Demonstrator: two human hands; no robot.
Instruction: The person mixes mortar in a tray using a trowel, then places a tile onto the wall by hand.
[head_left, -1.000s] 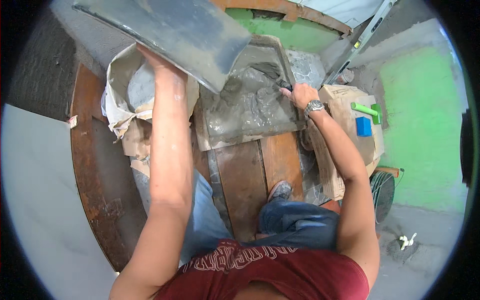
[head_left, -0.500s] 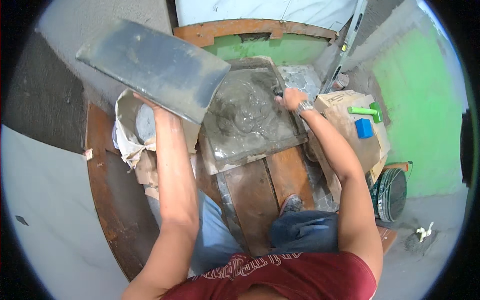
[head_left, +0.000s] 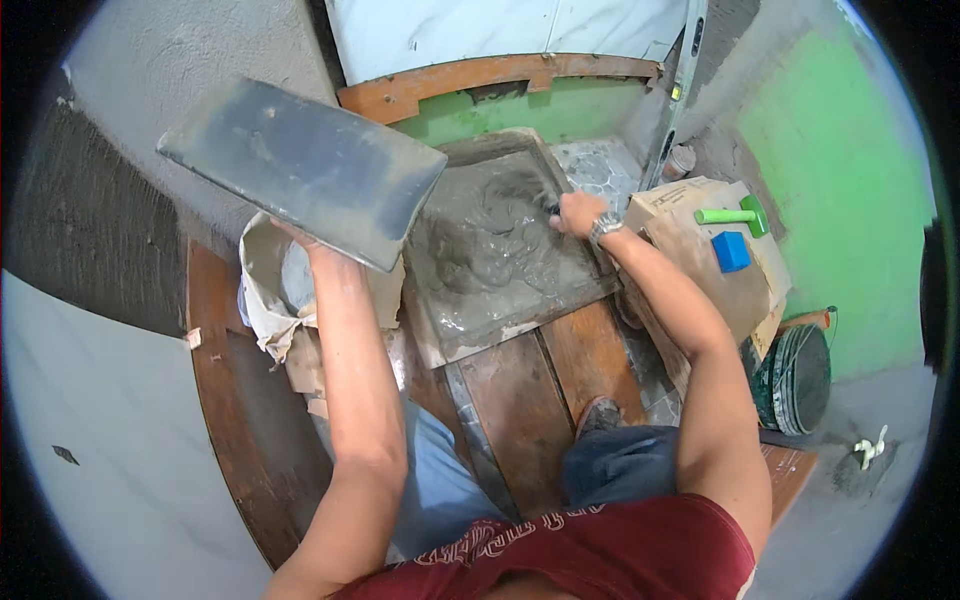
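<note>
Pale outlined capital letters (head_left: 495, 543) are printed in a row across the front of the dark red shirt (head_left: 620, 555), partly broken up by folds.

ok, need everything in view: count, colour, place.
tray: 1, grey-brown, centre
wet mix: 1, grey, in tray
flat plate: 1, dark grey, upper left
tool: 1, dark, tray's right
sack: 1, off-white, left of tray
cardboard: stack, brown, right of tray
mallet: 1, green, on cardboard
block: 1, blue, on cardboard
level: 1, silver, beyond cardboard
pot: 1, pale, beside level
bucket: 1, dark green, right
tap: 1, white, lower right
floor planks: 2+, brown, below tray
wood strips: 2+, brown, far and left
walls: several, green, white and grey, around
shoe: 1, grey, on planks
jeans: 1 pair, blue, bottom
shirt: 1, maroon, bottom
watch: 1, silver, right wrist
left hand: 1, bare, under plate
right hand: 1, bare, around tool
</note>
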